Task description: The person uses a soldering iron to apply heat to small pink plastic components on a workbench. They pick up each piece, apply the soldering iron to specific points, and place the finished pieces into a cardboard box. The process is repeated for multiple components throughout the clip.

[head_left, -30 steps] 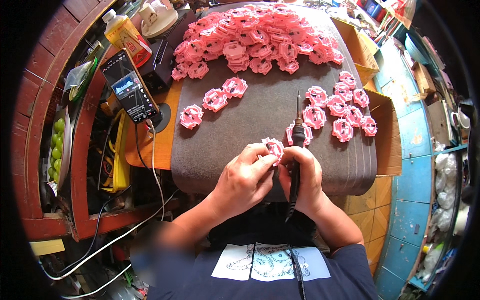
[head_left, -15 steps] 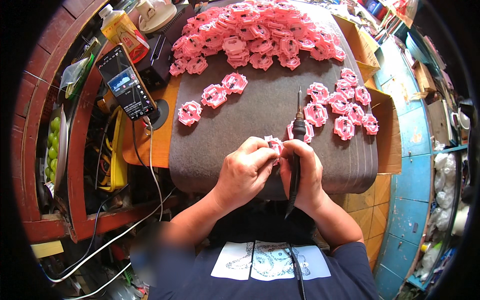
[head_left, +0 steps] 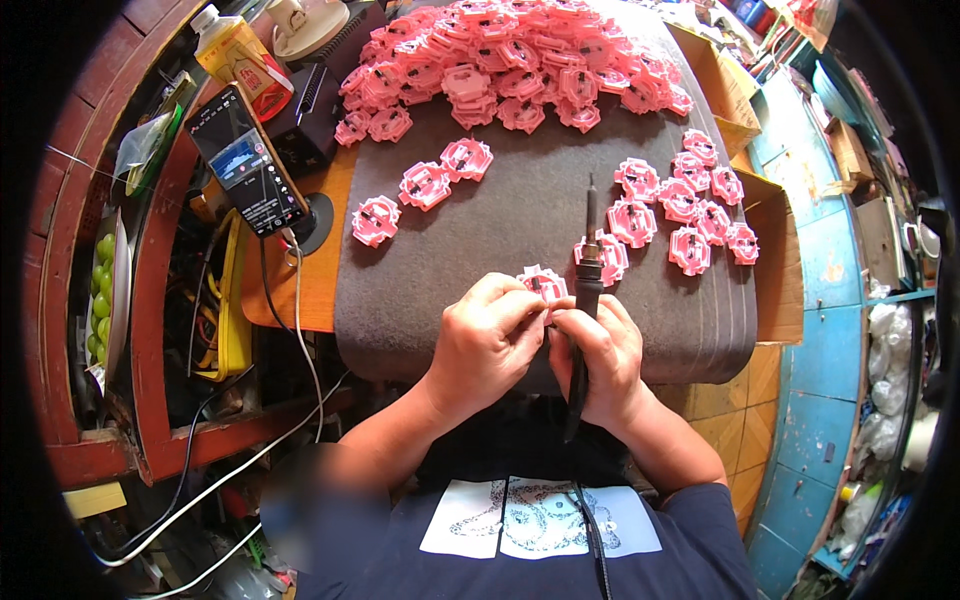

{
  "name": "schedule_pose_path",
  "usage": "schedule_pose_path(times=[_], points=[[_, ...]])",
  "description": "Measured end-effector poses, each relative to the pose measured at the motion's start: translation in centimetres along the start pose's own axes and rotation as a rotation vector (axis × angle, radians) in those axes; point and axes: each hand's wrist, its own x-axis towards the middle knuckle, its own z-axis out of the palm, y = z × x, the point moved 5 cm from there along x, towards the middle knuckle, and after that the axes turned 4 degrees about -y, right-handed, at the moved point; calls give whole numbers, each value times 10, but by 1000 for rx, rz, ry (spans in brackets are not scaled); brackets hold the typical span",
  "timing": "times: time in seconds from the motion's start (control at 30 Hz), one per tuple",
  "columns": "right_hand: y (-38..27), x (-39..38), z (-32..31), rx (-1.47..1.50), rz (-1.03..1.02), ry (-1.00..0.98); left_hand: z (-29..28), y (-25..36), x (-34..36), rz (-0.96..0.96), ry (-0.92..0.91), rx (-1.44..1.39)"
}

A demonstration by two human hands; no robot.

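Observation:
Near the front of the dark mat, my left hand point(head_left: 487, 335) pinches a pink plastic part point(head_left: 543, 281) with a small dark piece in its middle. Close against it, my right hand point(head_left: 606, 360) has a soldering iron point(head_left: 589, 275) lodged by the thumb, its metal tip pointing away from me. The right thumb and forefinger meet the near edge of the pink part, next to the left fingertips. Whether they hold something small there is hidden. Just beyond the iron lies another pink part point(head_left: 612, 260), partly covered by it.
A large heap of pink parts point(head_left: 520, 60) covers the mat's far end. Several more lie at the right, and three pink parts point(head_left: 425, 186) at the left. A phone point(head_left: 247, 160) stands on a holder at the left, its white cable point(head_left: 310, 350) hanging down. Cardboard boxes point(head_left: 775, 260) flank the right edge.
The right hand has turned a little, bringing its thumb and forefinger toward the left fingertips. The iron has shifted slightly left, and more of the held pink part shows.

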Motion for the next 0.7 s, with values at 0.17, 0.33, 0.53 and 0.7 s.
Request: schedule_pose_path(times=[0.17, 0.33, 0.53, 0.7], points=[[0, 3, -3, 21, 14, 15, 1, 1, 1, 19, 0, 23], [0, -15, -30, 57, -11, 47, 2, -1, 1, -21, -29, 15], [-7, -29, -51, -54, 14, 45, 1, 1, 2, 23, -17, 62], [-26, -20, -60, 43, 19, -49, 2, -1, 2, 44, -14, 69]])
